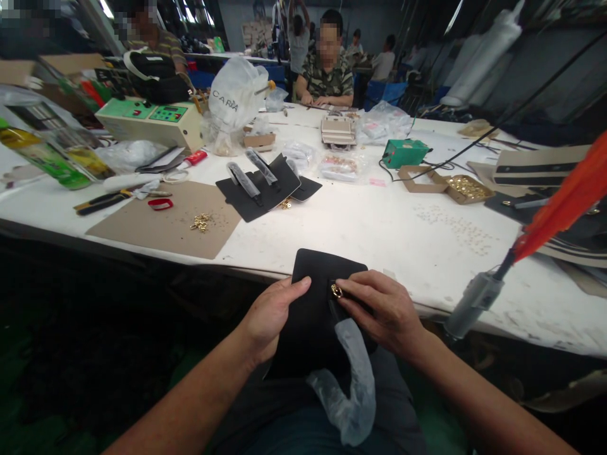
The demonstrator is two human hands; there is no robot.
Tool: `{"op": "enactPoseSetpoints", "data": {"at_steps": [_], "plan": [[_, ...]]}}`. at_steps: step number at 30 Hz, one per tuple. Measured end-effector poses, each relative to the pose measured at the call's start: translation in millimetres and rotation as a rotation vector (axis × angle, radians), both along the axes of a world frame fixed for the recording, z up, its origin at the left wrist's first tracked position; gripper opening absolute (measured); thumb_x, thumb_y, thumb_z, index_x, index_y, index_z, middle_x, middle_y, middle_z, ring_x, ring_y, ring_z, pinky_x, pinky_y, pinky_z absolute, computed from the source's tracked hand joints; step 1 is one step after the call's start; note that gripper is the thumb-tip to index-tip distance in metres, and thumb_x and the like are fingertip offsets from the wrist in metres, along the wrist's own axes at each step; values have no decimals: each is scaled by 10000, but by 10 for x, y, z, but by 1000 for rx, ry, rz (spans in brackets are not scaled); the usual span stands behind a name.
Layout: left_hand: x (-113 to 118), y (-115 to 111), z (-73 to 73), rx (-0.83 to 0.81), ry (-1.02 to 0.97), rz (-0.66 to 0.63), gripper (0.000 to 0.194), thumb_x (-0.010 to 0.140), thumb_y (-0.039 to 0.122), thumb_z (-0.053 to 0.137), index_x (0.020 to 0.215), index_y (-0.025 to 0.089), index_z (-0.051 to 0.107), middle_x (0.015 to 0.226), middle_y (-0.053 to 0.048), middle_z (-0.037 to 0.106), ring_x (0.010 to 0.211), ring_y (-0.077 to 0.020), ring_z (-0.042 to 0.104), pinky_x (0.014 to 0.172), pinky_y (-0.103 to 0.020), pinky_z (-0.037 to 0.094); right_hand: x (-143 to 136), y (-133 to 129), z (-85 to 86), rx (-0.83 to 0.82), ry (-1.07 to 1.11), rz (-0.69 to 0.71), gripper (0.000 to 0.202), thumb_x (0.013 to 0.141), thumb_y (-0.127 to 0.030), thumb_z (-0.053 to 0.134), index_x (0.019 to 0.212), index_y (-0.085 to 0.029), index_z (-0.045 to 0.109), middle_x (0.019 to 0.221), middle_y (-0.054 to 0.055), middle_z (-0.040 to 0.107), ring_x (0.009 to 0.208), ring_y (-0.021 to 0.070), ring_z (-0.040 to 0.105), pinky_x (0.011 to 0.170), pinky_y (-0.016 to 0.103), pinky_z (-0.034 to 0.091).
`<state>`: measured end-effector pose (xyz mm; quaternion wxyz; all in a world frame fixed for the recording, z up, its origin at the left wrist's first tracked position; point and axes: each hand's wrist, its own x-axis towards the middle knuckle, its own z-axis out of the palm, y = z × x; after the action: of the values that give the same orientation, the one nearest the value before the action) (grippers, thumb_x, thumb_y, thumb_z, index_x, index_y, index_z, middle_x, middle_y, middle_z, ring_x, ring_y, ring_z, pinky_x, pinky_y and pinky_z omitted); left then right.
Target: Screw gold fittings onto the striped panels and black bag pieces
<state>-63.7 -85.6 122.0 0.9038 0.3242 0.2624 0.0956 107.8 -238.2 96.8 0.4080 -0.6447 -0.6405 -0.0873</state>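
A black panel (308, 335) is held over my lap at the table's front edge. My left hand (272, 316) grips its left side, thumb on top and fingers underneath. On the right, my right hand (382, 306) pinches a small gold metal fitting (336, 291) against the panel's face. From just below the fitting hangs a handle wrapped in translucent plastic (358, 379), curving down over my lap. More black panels with wrapped handles (265, 183) lie on the white table (327, 221).
A brown board (165, 234) bears small gold pieces (202, 222), a red ring and pliers. Cardboard trays (467, 188), one with gold parts, and a green box (405, 153) stand right of centre. A grey tube with orange material (478, 297) rises at right. A person sits opposite.
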Motion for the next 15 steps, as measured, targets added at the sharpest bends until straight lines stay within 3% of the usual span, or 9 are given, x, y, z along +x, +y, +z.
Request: {"op": "enactPoseSetpoints", "data": {"at_steps": [4, 6, 9, 12, 15], "plan": [[62, 59, 29, -65, 1, 47, 297, 933, 218, 691, 1200, 113, 770, 1135, -165, 819, 1071, -334, 787, 1040, -486, 604, -80, -128, -135, -37, 440, -351, 574, 896, -475, 792, 1408, -266, 638, 1280, 121, 686, 1123, 314, 672, 957, 498, 574], [115, 87, 40, -98, 50, 78, 303, 934, 250, 684, 1190, 111, 769, 1117, -162, 823, 1068, -342, 787, 1035, -500, 607, -140, -187, -180, -181, 821, -329, 543, 912, -552, 745, 1340, -226, 673, 1228, 119, 724, 1049, 316, 703, 890, 469, 595], [173, 79, 21, -129, 93, 58, 367, 953, 382, 657, 1189, 125, 772, 1120, -154, 823, 1111, -359, 771, 1043, -518, 601, -195, -207, -165, -277, 1294, -150, 443, 924, -588, 715, 1104, -184, 739, 1016, 90, 780, 872, 285, 728, 764, 397, 601], [149, -16, -45, -46, 35, 4, 412, 929, 469, 698, 1187, 159, 782, 1142, -128, 823, 1142, -363, 759, 1069, -506, 585, -119, -117, -79, -138, 1448, -181, 408, 862, -573, 788, 996, -192, 724, 907, 61, 782, 764, 250, 714, 704, 363, 591], [65, -147, -124, 61, 18, -121, 414, 859, 401, 815, 1187, 150, 787, 1150, -140, 822, 1105, -363, 771, 1074, -499, 574, 51, 12, -20, -42, 1440, -255, 416, 848, -583, 780, 986, -196, 714, 876, 62, 781, 754, 253, 719, 691, 373, 593]]}}
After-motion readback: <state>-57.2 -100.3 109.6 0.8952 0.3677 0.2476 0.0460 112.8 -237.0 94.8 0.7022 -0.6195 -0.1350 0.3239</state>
